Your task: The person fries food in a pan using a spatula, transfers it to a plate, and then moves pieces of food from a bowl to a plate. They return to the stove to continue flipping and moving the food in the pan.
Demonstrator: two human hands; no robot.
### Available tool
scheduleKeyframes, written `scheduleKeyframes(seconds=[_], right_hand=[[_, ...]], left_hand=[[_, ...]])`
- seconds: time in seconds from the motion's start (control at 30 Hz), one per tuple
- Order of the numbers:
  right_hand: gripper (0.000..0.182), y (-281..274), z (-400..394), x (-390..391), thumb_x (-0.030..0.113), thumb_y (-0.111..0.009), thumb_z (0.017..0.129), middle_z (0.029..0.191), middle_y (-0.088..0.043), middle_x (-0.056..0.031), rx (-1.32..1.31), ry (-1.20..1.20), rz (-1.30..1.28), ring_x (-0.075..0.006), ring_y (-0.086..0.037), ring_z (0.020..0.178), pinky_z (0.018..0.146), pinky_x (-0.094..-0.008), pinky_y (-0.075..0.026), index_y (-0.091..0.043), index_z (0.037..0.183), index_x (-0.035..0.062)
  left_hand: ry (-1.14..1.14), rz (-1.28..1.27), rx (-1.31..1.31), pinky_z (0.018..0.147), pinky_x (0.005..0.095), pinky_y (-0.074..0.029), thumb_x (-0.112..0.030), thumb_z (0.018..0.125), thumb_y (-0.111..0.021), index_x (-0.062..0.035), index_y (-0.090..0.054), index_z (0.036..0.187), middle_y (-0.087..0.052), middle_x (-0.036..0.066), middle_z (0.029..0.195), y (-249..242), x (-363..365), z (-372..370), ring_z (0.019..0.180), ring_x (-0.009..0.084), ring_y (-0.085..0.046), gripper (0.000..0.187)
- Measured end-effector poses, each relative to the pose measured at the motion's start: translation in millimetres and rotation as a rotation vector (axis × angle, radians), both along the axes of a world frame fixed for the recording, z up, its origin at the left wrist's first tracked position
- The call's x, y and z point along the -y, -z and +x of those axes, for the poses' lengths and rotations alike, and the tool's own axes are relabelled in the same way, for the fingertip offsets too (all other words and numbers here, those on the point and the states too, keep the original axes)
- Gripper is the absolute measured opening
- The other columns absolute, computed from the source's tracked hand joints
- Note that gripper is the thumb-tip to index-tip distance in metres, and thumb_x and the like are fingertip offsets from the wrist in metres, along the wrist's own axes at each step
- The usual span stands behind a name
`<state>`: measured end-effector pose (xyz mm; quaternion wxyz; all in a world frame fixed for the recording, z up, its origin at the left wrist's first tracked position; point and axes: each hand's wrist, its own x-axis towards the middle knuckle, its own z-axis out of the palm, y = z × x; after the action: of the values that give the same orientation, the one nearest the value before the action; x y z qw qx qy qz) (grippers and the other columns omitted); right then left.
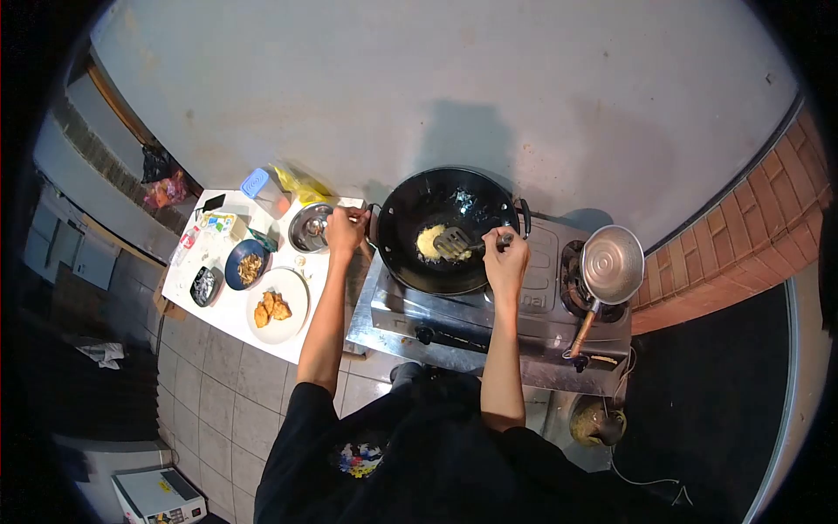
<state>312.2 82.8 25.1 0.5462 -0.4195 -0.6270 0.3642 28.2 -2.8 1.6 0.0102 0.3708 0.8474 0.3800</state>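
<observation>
Spatula (453, 244) in wok (412, 196) | pinched by right fingers (494, 248) | left fingers (336, 224) at metal bowl (298, 229), cannot tell whether pinching

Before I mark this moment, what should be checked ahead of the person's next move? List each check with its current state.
1. Spatula held in the right hand: ok.
2. Pale food inside the wok, at the spatula's blade: ok.
3. Left hand grip: cannot tell; it is at the metal bowl, fingers partly hidden.
4. Burner under the wok lit: cannot tell; the wok hides it.
5. Small pan handle turned away from the person's side: not ok; it points toward the stove's front.
</observation>
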Motion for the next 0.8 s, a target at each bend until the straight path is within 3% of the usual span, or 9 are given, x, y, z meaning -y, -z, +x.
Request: scheduleKeyframes(seconds=[0.2,0.53,0.8], right_hand=[[0.017,-1,-4,-4,0.011,-0.061,0.082,0.057,-0.056,-0.0141,0.035,-0.05,-0.116,-0.0206,-0.056,0.052,0.053,-0.0339,-0.041,-0.059,0.073,-0.004],[0.019,16,-7,-17,0.011,-0.059,0.083,0.057,-0.056,-0.0149,0.043,-0.094,-0.175,-0.0186,-0.055,0.052,0.053,-0.0339,-0.04,-0.059,0.072,-0.005],[0.019,6,-19,-15,0.007,-0.058,0.084,0.055,-0.052,-0.0171,0.147,-0.058,-0.003,-0.02,-0.05,0.049,0.052,-0.0354,-0.04,-0.055,0.071,-0.0067]], left_hand=[[0.03,-0.028,-0.029,0.067,0.0363,-0.052,-0.02,0.074,-0.075,-0.0076,-0.074,0.083,-0.07,0.01,0.078,-3,-1,-3,0.074,0.0265,-0.069,0.016],[0.037,0.006,0.013,0.067,0.0354,-0.053,-0.018,0.072,-0.076,-0.0054,-0.073,0.082,-0.07,0.012,0.076,3,1,-3,0.071,0.027,-0.069,0.016],[0.077,-0.025,0.047,0.069,0.0349,-0.053,-0.017,0.071,-0.077,-0.0054,-0.072,0.082,-0.07,0.013,0.078,-4,-3,-9,0.074,0.0267,-0.069,0.017]])
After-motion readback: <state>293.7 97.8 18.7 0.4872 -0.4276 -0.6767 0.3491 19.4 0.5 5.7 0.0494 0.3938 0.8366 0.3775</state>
